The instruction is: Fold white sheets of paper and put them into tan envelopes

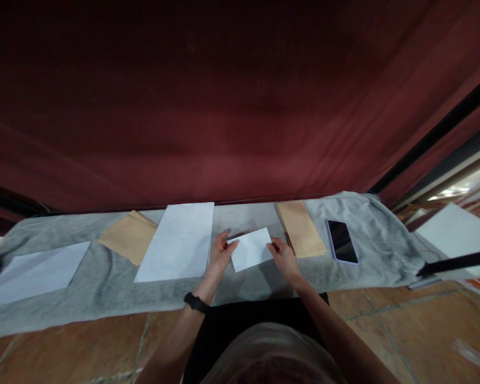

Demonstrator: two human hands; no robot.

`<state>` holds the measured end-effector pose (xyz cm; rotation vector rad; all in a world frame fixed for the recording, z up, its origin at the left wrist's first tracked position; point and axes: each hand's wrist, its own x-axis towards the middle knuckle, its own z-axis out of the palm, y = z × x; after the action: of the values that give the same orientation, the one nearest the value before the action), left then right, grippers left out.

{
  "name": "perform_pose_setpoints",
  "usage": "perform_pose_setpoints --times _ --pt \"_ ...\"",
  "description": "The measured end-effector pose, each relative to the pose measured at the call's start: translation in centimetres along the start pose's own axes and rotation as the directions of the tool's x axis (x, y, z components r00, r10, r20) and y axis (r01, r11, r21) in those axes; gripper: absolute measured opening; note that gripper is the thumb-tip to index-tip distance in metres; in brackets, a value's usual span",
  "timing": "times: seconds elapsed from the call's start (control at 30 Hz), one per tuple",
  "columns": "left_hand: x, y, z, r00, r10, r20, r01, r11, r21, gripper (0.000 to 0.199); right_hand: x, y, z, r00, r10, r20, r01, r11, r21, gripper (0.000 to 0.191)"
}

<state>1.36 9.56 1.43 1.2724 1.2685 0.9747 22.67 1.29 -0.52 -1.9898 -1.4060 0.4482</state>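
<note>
Between my two hands is a small white sheet of paper (251,250), tilted a little and raised over the grey cloth. My left hand (221,252) pinches its left edge, thumb on top; a dark band circles that wrist. At the opposite edge my right hand (282,255) grips the paper the same way. Just left of my left hand lies a stack of large white paper (180,242). Close to my right hand rests a stack of brown envelopes (303,229). Whether the held paper is folded I cannot tell.
A phone (343,241) in a lilac case lies right of the envelopes. More brown envelopes (128,236) and another white sheet (38,272) are on the left. Grey cloth (116,285) covers the long surface, backed by a dark red fabric wall (240,117). A black bar (458,263) juts in at right.
</note>
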Motion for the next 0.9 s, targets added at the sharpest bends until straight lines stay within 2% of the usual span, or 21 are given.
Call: perform_pose_setpoints --times 0.07,0.13,0.23,0.33,0.47,0.6,0.67,0.73,0.8,0.9 --pt "-0.3 -1.3 0.2 0.999 -0.024 0.028 0.023 0.999 0.038 0.068 0.0 -0.1 0.3 0.999 0.034 -0.001 -0.034 0.999 -0.040 0.026" --pt "-0.6 -2.2 0.4 1.000 0.013 0.027 -0.017 0.988 0.157 0.073 0.0 -0.3 0.5 0.998 0.067 0.001 -0.066 0.994 -0.088 0.024" --pt "-0.8 -2.5 0.7 0.987 0.161 0.007 -0.151 0.909 0.387 0.070 -0.2 -0.6 0.5 0.995 0.100 0.012 -0.097 0.982 -0.164 0.025" --pt "-0.9 -2.3 1.2 0.956 0.291 0.028 -0.262 0.811 0.522 0.064 -0.4 -0.9 0.4 0.994 0.092 0.051 -0.072 0.948 -0.311 0.031" --pt "-1.8 -2.1 1.9 0.903 0.410 0.132 -0.383 0.624 0.681 0.055 -0.6 -0.9 0.4 0.998 0.037 0.060 -0.009 0.911 -0.412 0.033" --pt "-3.1 -2.1 2.0 0.886 0.386 0.256 -0.396 0.344 0.851 0.054 -0.5 -0.8 0.5 0.998 0.028 0.052 -0.004 0.907 -0.421 0.033" --pt "-3.5 -2.1 1.9 0.872 0.363 0.327 -0.416 0.201 0.887 0.055 -0.6 -0.9 0.5 0.998 0.025 0.058 0.002 0.904 -0.427 0.032" --pt "-3.7 -2.3 2.0 0.845 0.352 0.402 -0.464 0.111 0.879 0.053 -0.6 -1.0 0.5 0.998 0.022 0.061 0.007 0.905 -0.426 0.031" --pt "-4.1 -2.6 2.3 0.804 0.362 0.472 -0.531 0.080 0.844 0.048 -0.7 -1.0 0.4 0.998 0.022 0.065 0.006 0.912 -0.411 0.030" --pt "-5.0 -3.1 3.1 0.724 0.384 0.574 -0.648 0.089 0.757 0.045 -0.6 -0.9 0.2 0.996 0.057 0.073 -0.025 0.924 -0.383 0.031"
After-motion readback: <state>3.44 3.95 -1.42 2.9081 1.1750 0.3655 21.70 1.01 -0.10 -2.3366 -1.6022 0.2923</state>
